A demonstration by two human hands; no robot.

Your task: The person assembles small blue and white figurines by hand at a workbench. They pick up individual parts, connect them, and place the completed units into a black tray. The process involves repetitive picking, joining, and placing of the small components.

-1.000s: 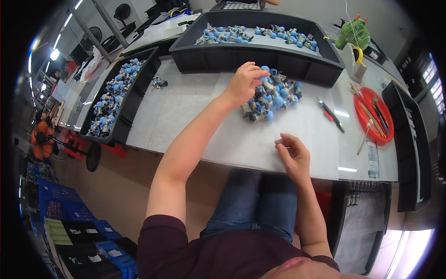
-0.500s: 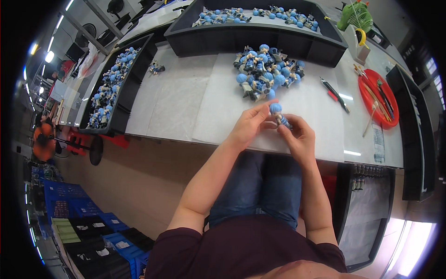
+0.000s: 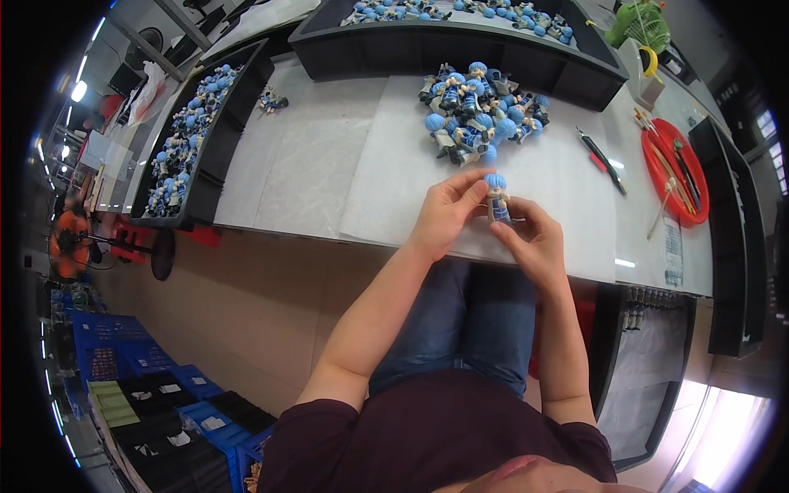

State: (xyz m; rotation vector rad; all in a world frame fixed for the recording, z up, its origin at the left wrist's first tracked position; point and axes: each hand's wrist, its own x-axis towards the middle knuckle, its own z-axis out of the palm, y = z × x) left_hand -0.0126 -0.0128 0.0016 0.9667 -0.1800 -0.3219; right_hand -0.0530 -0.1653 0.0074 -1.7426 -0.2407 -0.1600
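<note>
A small figurine (image 3: 498,200) with blue hair and blue-and-white clothes stands upright between my two hands, above the near edge of the table. My left hand (image 3: 450,209) pinches it near the head with thumb and forefinger. My right hand (image 3: 532,236) grips its lower part between thumb and fingers. Just beyond my hands lies a heap of similar blue-haired figurines (image 3: 478,115) on a white sheet (image 3: 386,177). One figurine (image 3: 272,100) lies apart at the left.
A long black tray (image 3: 215,152) of figurines stands at left, a larger black tray (image 3: 460,51) at the back. On the right lie a black pen-like tool (image 3: 602,163) and a red dish (image 3: 701,215) holding brushes. Another black tray (image 3: 723,271) stands at far right.
The figurine has turned from a tilt to upright, its front now towards me. Both hands still hold it. The whole view has shifted slightly.
</note>
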